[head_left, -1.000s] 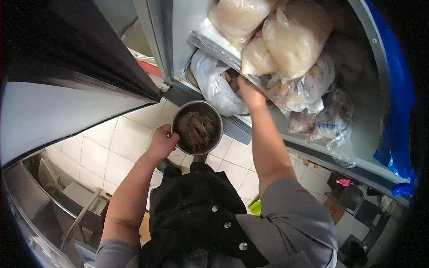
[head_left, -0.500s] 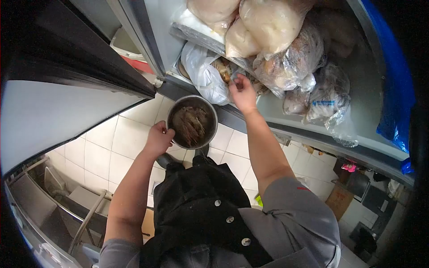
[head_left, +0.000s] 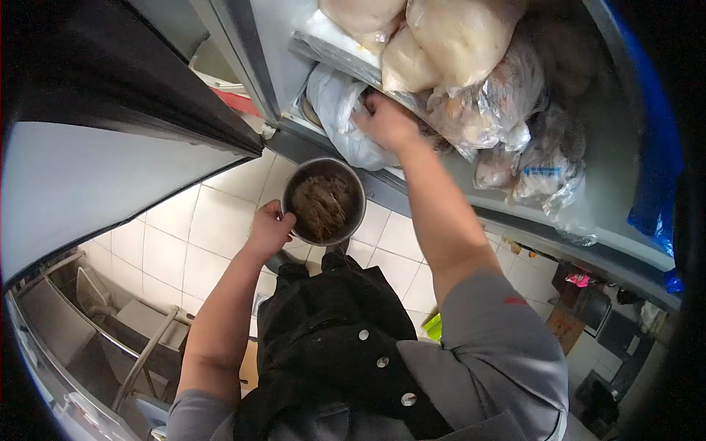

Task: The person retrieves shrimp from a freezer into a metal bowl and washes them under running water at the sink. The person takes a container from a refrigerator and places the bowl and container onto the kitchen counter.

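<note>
Since the frame half a second earlier, the right hand (head_left: 387, 127) has shifted back over the mouth of the white plastic bag (head_left: 337, 121), where before it stood just beside that opening; the left hand (head_left: 271, 230) keeps its hold on the metal pot (head_left: 359, 207). That pot hangs above the floor just outside the cold cabinet, between the bag and the black apron (head_left: 331, 345), with its open top facing up. Inside it lies a shaggy brown heap (head_left: 321, 207). The left thumb and fingers are clamped together on the pot's near-left rim. The right fingers are blurred and partly hidden at the bag, so I cannot tell whether they are apart or closed on anything. The bag sits low in the cabinet, under the edge of a shelf (head_left: 353, 67) and just behind the grey sill (head_left: 388, 192). Pale bundles in clear plastic (head_left: 460, 40) are piled at the shelf, and to the right, lower down, lies a clear bag with blue print (head_left: 540, 173). Around the person's feet spreads white floor tile (head_left: 220, 209); at left stands a pale door panel (head_left: 110, 180).
</note>
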The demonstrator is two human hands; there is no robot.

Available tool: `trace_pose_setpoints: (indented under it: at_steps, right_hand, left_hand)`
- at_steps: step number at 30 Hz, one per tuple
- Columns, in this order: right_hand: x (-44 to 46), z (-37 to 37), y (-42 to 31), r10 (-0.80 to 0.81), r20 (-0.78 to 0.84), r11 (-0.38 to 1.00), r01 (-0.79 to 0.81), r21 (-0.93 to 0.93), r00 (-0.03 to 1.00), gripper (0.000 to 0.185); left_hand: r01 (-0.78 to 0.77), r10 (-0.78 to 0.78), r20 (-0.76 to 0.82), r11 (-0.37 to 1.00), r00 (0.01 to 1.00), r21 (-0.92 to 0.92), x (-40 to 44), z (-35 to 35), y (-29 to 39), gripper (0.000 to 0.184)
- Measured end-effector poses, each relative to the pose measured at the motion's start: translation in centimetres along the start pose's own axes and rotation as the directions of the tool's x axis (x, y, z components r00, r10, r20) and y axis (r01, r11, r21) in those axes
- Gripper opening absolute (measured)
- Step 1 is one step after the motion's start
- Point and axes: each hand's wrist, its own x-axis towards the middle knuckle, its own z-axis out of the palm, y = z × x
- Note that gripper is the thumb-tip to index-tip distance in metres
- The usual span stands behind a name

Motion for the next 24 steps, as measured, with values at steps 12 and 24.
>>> trace_pose_setpoints:
  at_steps: [12,24]
  right_hand:
    - [-9.4,7.5,1.6,-0.413,-0.201,0.907,0.383,-0.173,0.888,0.034]
    - [-5.0,0.0,2.4,0.062,0.172,0.951,-0.11,0.29,0.983,0.038]
  left_hand:
    - [-0.014,0.014,-0.02,0.999,1.0,-0.034,0.1,-1.3,-0.6,0.01]
    - [-0.026,0.025,-0.018,0.999,1.0,-0.047,-0.4,-1.6,-1.5,0.015]
